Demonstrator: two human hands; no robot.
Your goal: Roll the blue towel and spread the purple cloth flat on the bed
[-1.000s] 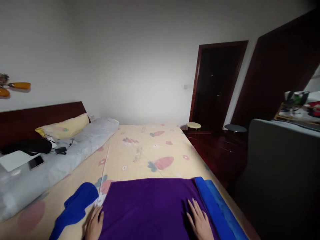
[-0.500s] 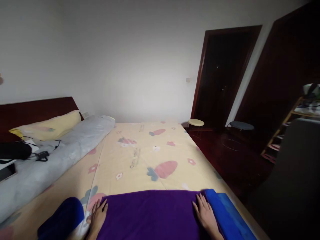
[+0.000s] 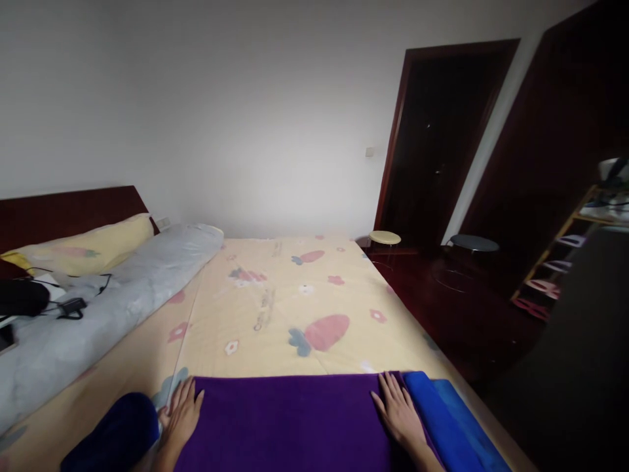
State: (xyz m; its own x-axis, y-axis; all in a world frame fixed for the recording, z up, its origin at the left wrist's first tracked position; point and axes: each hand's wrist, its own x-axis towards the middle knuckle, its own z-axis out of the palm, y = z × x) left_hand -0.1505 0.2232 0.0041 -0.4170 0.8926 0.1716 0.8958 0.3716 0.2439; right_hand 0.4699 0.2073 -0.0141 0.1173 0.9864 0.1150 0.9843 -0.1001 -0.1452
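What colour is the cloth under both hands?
Deep purple, plain with no pattern: the cloth shows best in the head view.

No legible text, labels, brands or numbers anywhere. Bedsheet [image 3: 295,308] carries printed pictures only, no words.

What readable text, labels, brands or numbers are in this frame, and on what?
None can be read.
Sheet: faint grey marks near its middle, maybe print, too blurred to read.
Purple cloth under the left hand and right hand: plain, no label in view.
Blue cloths: no label in view.
Wall plate by the door: no marking legible.
Shelf items at right: too small and dark to tell.
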